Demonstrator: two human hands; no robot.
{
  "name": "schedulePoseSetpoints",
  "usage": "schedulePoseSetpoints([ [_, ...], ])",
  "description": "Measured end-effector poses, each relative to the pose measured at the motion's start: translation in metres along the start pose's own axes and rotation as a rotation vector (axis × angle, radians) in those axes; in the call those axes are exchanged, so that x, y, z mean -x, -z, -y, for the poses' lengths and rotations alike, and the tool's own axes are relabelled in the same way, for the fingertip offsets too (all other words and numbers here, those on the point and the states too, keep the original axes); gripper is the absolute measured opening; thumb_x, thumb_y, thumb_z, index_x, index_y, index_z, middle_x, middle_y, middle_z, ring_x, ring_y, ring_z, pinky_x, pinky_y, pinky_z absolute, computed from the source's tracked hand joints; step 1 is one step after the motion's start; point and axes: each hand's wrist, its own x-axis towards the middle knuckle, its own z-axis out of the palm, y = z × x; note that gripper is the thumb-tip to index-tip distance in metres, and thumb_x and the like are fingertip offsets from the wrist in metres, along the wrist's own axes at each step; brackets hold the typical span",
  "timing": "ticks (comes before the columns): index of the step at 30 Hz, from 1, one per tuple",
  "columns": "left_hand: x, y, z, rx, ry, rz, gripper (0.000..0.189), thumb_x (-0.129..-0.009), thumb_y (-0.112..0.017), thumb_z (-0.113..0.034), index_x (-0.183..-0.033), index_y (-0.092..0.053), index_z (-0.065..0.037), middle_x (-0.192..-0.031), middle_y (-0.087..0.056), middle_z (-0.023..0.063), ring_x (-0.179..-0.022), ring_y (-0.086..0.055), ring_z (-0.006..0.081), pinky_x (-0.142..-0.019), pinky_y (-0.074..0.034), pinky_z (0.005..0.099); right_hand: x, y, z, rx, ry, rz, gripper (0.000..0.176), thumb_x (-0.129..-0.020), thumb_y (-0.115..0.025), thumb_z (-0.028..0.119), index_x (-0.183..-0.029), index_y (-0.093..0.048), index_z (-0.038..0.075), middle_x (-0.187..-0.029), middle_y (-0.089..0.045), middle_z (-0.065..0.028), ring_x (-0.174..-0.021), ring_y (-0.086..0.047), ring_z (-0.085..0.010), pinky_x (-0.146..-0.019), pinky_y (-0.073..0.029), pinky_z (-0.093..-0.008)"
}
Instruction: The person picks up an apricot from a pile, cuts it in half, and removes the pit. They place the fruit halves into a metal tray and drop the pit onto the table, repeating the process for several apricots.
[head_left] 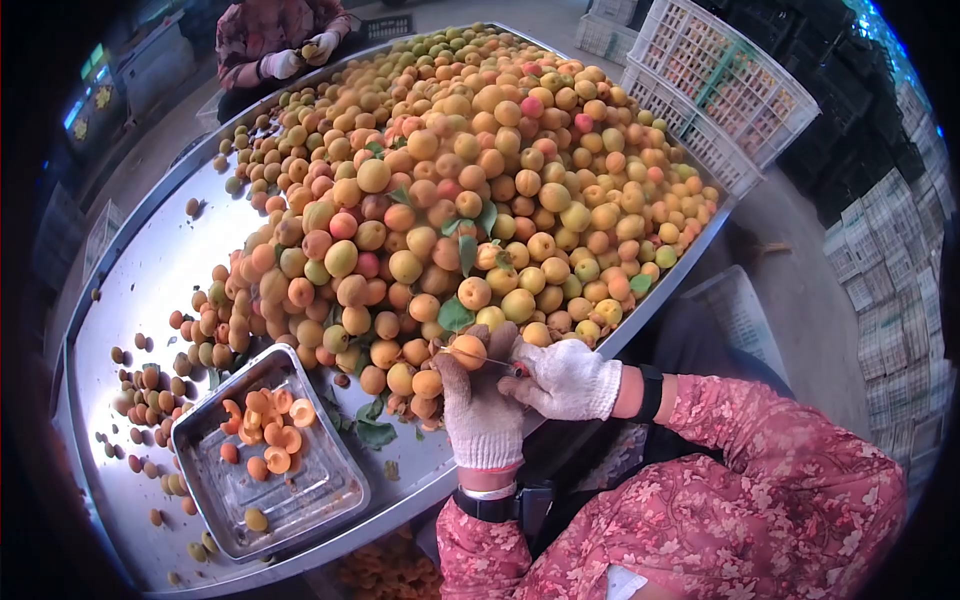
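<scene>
My left hand (484, 425), in a stained knit glove, is closed around an apricot (468, 351) at the near edge of the fruit heap. Just to its right, my right hand (575, 381), gloved in white, grips a small knife (519, 370) with a red part showing at the fingers. The thin blade points left, right at the apricot's side. Behind both hands rises a big pile of apricots (400, 235), orange, yellow and greenish, mixed with green leaves (456, 314). Left of my hands, a metal tray (330, 497) holds apricot halves (283, 437) with their hollows showing.
The metal table (130, 300) has a raised rim along my side. Across it, a person (283, 45) in white gloves handles fruit. White plastic crates (715, 80) stand at the back right, with more stacked crates (885, 330) at the far right.
</scene>
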Motion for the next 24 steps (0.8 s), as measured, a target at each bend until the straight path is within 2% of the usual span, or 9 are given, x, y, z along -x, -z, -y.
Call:
schedulePoseSetpoints([
  [5, 0.000, 0.003, -0.006, 0.048, -0.035, 0.040, 0.055, -0.097, -0.049, -0.048, -0.130, -0.049, -0.004, -0.124, -0.057, 0.0153, -0.114, -0.054, 0.0293, -0.101, -0.043, 0.0429, -0.003, 0.009, 0.007, -0.036, 0.000, 0.003, 0.035, -0.089, -0.062, 0.039, -0.087, -0.056, 0.004, -0.059, -0.058, -0.0156, -0.054, -0.061, -0.0363, -0.048, -0.048, -0.0421],
  [7, 0.002, -0.003, -0.009, -0.023, -0.081, -0.014, 0.055, -0.097, -0.050, -0.044, -0.136, -0.043, -0.006, -0.117, -0.058, 0.0131, -0.110, -0.056, 0.0264, -0.098, -0.044, 0.0418, -0.004, 0.008, 0.008, -0.011, 0.004, 0.014, 0.035, -0.090, -0.061, 0.039, -0.085, -0.056, 0.005, -0.059, -0.058, -0.0159, -0.054, -0.061, -0.0366, -0.048, -0.048, -0.0419],
  [10, 0.002, -0.017, -0.006, -0.074, -0.156, -0.131, 0.052, -0.098, -0.049, -0.043, -0.136, -0.043, -0.007, -0.113, -0.060, 0.0120, -0.105, -0.058, 0.0252, -0.094, -0.047, 0.0407, -0.004, 0.004, 0.008, 0.023, -0.009, 0.034, 0.034, -0.090, -0.062, 0.038, -0.085, -0.055, 0.005, -0.059, -0.058, -0.0160, -0.054, -0.061, -0.0365, -0.048, -0.048, -0.0416],
  [14, 0.003, -0.010, -0.005, -0.134, -0.135, -0.084, 0.048, -0.099, -0.049, -0.040, -0.132, -0.045, -0.005, -0.111, -0.060, 0.0108, -0.100, -0.060, 0.0233, -0.088, -0.050, 0.0379, -0.004, 0.001, 0.009, -0.036, 0.031, -0.013, 0.033, -0.090, -0.062, 0.035, -0.088, -0.055, 0.003, -0.060, -0.058, -0.0166, -0.055, -0.062, -0.0366, -0.048, -0.048, -0.0416],
  [16, 0.003, -0.007, -0.002, -0.546, -0.245, -0.127, 0.048, -0.099, -0.050, -0.041, -0.129, -0.048, -0.004, -0.110, -0.061, 0.0105, -0.096, -0.062, 0.0212, -0.085, -0.052, 0.0353, -0.004, 0.000, 0.011, -0.075, 0.028, -0.032, 0.031, -0.090, -0.061, 0.031, -0.096, -0.056, 0.001, -0.065, -0.060, -0.0180, -0.059, -0.063, -0.0375, -0.051, -0.049, -0.0421],
  [17, 0.003, -0.005, -0.001, -0.545, -0.246, -0.126, 0.048, -0.099, -0.050, -0.041, -0.129, -0.048, -0.004, -0.110, -0.061, 0.0105, -0.096, -0.062, 0.0212, -0.085, -0.052, 0.0353, -0.004, 0.001, 0.011, -0.074, 0.029, -0.032, 0.031, -0.090, -0.061, 0.031, -0.096, -0.056, 0.001, -0.065, -0.060, -0.0180, -0.059, -0.063, -0.0375, -0.051, -0.049, -0.0421],
  [19, 0.002, -0.003, -0.001, -0.517, -0.203, -0.168, 0.056, -0.097, -0.049, -0.049, -0.128, -0.048, -0.003, -0.112, -0.063, 0.0164, -0.098, -0.061, 0.0236, -0.088, -0.050, 0.0366, -0.004, 0.004, 0.013, -0.161, -0.029, 0.077, 0.030, -0.093, -0.057, 0.029, -0.101, -0.053, 0.001, -0.073, -0.062, -0.0203, -0.066, -0.064, -0.0387, -0.055, -0.050, -0.0442],
  [23, 0.004, -0.005, 0.000, -0.321, -0.151, -0.139, 0.056, -0.096, -0.050, -0.050, -0.126, -0.049, -0.002, -0.110, -0.064, 0.0175, -0.098, -0.061, 0.0244, -0.087, -0.050, 0.0369, -0.003, -0.003, 0.013, -0.265, -0.041, 0.097, 0.030, -0.094, -0.055, 0.030, -0.101, -0.053, 0.001, -0.075, -0.063, -0.0226, -0.073, -0.065, -0.0399, -0.060, -0.051, -0.0443],
  [24, 0.005, -0.007, -0.001, -0.260, -0.118, -0.118, 0.051, -0.097, -0.052, -0.044, -0.125, -0.049, -0.002, -0.111, -0.062, 0.0149, -0.098, -0.061, 0.0238, -0.086, -0.051, 0.0365, -0.003, -0.006, 0.010, -0.318, -0.047, 0.101, 0.028, -0.094, -0.056, 0.026, -0.103, -0.054, 0.000, -0.077, -0.064, -0.0220, -0.075, -0.066, -0.0373, -0.063, -0.051, -0.0416],
])
